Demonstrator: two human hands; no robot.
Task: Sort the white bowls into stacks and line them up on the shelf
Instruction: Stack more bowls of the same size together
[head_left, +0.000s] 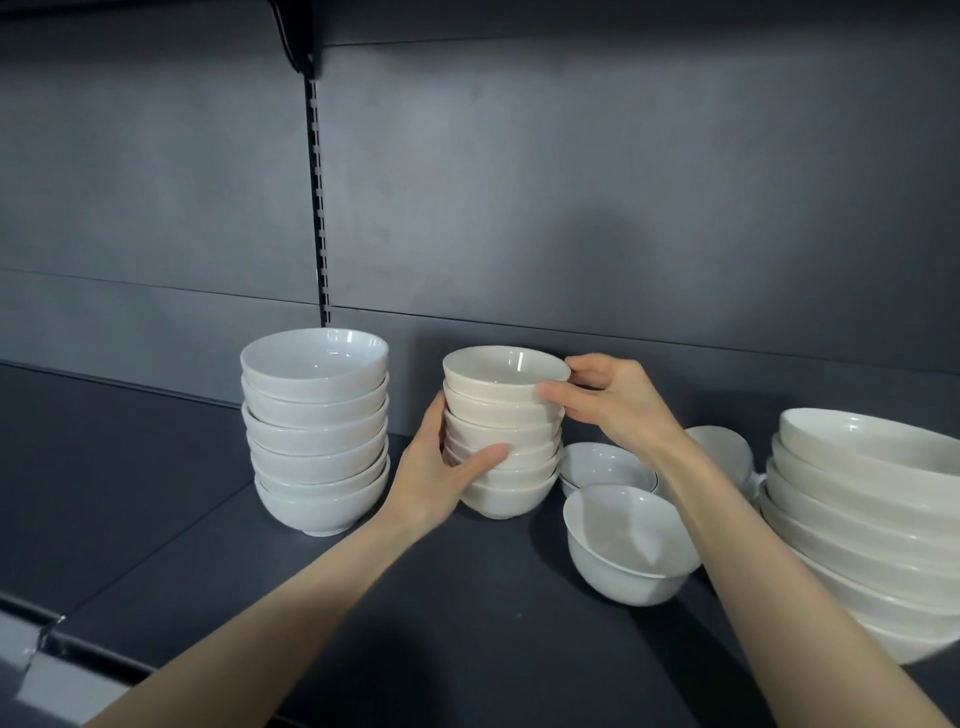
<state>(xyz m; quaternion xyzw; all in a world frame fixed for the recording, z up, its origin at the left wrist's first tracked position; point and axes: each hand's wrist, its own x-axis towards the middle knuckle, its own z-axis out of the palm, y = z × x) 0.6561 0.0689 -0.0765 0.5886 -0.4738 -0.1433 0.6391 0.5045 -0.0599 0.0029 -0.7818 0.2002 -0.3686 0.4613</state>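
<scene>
Our left hand (436, 467) grips the lower bowls of the cream stack (511, 483), and our right hand (608, 400) pinches its top bowl (498, 371) at the rim. The stack sits on the shelf (156, 493) near the back edge. A taller white stack (317, 441) is just left, with loose bowls (623, 545) and a wide-bowl stack (857, 519) rightward.

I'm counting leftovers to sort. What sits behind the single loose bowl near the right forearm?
Two nested small bowls sit right behind the loose bowl. Farther back a further bowl shows, largely covered by the right forearm.
</scene>
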